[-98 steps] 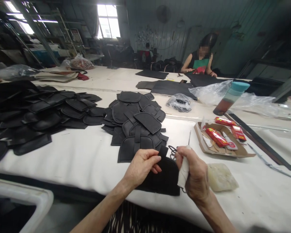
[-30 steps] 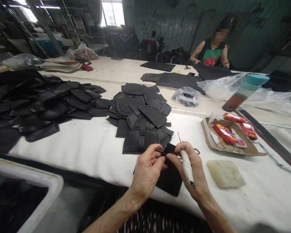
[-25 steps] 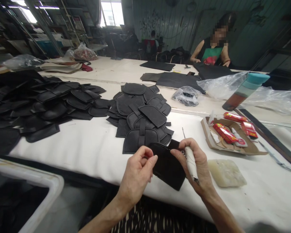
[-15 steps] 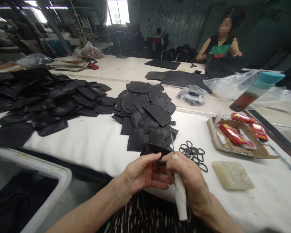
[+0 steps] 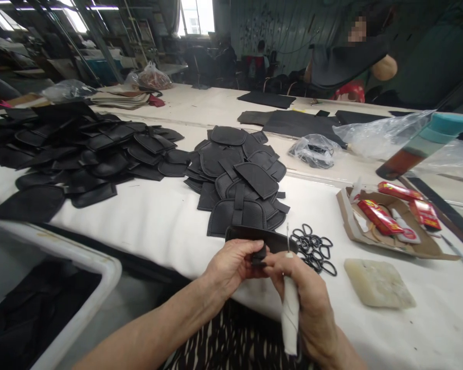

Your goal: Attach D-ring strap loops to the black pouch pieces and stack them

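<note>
My left hand (image 5: 228,266) is closed, pinching a black leather flap (image 5: 272,239) by a short folded strap (image 5: 259,254) on its near side. Curled around the white wrapped handle of an awl (image 5: 290,316), my right hand (image 5: 308,290) keeps the thin metal tip pointing up and away. Its thumb and forefinger also meet at the strap's end, beside my left fingertips. Just right of the flap lies a heap of black D-rings (image 5: 314,245). Beyond it is a pile of similar black flaps (image 5: 221,159), some with straps across them.
A larger heap of black pieces (image 5: 111,149) covers the left. On the right are a yellowish block (image 5: 378,282), a cardboard tray (image 5: 345,218) of red boxes, and a tilted bottle (image 5: 412,149). A white bin (image 5: 113,272) stands lower left. Across the table, a person holds a black sheet (image 5: 343,61).
The view has shifted slightly. My hands have turned the flap so more of it and its folded strap shows, with my right fingertips now at the strap. The co-worker has raised a black sheet.
</note>
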Available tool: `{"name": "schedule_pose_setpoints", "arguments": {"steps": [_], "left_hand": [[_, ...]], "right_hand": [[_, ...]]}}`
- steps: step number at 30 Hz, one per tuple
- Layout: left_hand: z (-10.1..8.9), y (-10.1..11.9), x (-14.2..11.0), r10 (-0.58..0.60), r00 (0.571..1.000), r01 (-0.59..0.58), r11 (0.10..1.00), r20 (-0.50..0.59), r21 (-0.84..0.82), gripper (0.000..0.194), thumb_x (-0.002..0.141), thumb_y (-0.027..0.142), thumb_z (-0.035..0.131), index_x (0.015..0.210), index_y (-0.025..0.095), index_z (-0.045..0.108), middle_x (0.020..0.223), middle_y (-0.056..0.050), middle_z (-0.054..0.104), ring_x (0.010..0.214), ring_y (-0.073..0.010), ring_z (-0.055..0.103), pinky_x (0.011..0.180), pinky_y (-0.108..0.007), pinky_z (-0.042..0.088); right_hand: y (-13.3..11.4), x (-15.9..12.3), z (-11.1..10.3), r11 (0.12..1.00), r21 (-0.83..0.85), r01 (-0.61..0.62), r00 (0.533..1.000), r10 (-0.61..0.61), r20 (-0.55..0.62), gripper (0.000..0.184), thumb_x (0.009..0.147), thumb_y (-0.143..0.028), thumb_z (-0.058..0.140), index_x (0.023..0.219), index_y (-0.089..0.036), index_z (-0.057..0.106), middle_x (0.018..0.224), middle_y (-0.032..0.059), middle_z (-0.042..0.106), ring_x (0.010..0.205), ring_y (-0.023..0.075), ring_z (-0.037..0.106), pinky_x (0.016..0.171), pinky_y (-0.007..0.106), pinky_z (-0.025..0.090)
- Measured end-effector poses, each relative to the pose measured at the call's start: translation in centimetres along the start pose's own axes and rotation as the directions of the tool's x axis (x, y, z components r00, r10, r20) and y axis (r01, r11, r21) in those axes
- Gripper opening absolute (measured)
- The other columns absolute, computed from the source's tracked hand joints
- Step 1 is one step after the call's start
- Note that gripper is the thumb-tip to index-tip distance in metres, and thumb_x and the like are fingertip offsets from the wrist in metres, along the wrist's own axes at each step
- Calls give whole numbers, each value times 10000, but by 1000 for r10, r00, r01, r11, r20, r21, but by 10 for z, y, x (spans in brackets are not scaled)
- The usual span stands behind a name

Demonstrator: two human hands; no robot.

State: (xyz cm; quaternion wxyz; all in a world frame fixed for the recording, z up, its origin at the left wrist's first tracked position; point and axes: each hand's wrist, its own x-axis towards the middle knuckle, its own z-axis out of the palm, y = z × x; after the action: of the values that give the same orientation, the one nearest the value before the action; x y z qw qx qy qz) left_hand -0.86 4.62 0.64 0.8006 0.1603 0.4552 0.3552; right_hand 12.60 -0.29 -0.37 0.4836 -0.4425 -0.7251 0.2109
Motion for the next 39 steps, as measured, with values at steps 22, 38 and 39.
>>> {"name": "schedule_pose_setpoints", "arguments": {"steps": [22, 38, 39], "left_hand": [[6, -31, 3, 349, 937, -349, 937, -17, 19, 175, 730, 308, 669, 687, 140, 650, 675, -24, 634, 685, -149, 585, 662, -242, 447], [6, -44, 6, 450, 888, -411, 871, -98, 271, 267, 764, 423, 631, 747, 157, 646, 744, -38, 652, 769, -185, 589, 654, -238, 456], [7, -44, 5, 444, 890, -403, 872, -102, 276, 264, 772, 421, 621, 762, 158, 649, 759, -42, 659, 781, -188, 592, 657, -237, 456]], "right_hand": [[8, 10, 16, 899, -160, -407, 903, 370, -217, 105, 850, -284, 554, 764, -231, 524, 616, -43, 630, 470, 114, 558, 456, 199, 428], [7, 12, 15, 881, -104, -462, 874, 432, -222, 135, 838, -318, 549, 734, -234, 526, 584, -41, 600, 468, 118, 536, 450, 198, 420], [7, 12, 15, 879, -102, -465, 872, 435, -223, 135, 838, -317, 546, 733, -234, 524, 582, -41, 597, 466, 119, 533, 447, 200, 416]]}}
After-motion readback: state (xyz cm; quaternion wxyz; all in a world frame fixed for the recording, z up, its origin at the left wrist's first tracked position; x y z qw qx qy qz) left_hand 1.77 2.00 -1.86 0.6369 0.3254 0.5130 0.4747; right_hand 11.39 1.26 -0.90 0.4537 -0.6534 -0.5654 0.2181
